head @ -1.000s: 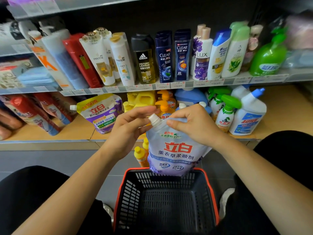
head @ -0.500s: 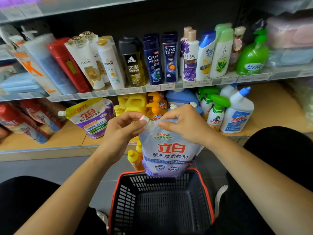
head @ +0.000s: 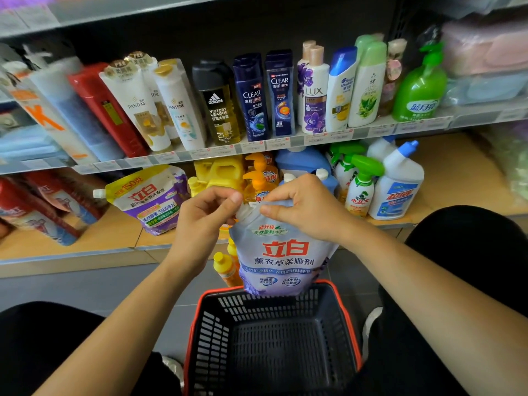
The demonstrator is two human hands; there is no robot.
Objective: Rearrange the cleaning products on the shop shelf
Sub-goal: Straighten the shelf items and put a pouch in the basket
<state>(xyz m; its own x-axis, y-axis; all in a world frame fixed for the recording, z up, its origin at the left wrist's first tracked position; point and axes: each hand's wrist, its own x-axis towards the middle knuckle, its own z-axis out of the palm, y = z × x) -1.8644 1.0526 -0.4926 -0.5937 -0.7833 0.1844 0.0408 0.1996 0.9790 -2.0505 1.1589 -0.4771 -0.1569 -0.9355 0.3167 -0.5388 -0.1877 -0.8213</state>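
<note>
Fabric softener pouch (head: 281,252), pale blue with red lettering, hangs upright in front of the lower shelf (head: 85,241), its bottom edge just over the far rim of the black shopping basket (head: 271,347) with red trim. The left hand (head: 204,221) curls around the pouch's white spout cap (head: 243,211), thumb and forefinger pinching it. The right hand (head: 305,210) grips the top edge of the pouch just beside the spout. On the lower shelf behind, a purple and yellow detergent pouch (head: 148,198) leans to the left, and a green-trigger spray bottle (head: 361,187) stands beside a white toilet cleaner bottle (head: 398,184) on the right. Orange bottles with yellow caps (head: 225,267) show partly behind the held pouch. Shampoo bottles, among them Clear (head: 251,98), line the upper shelf.
</note>
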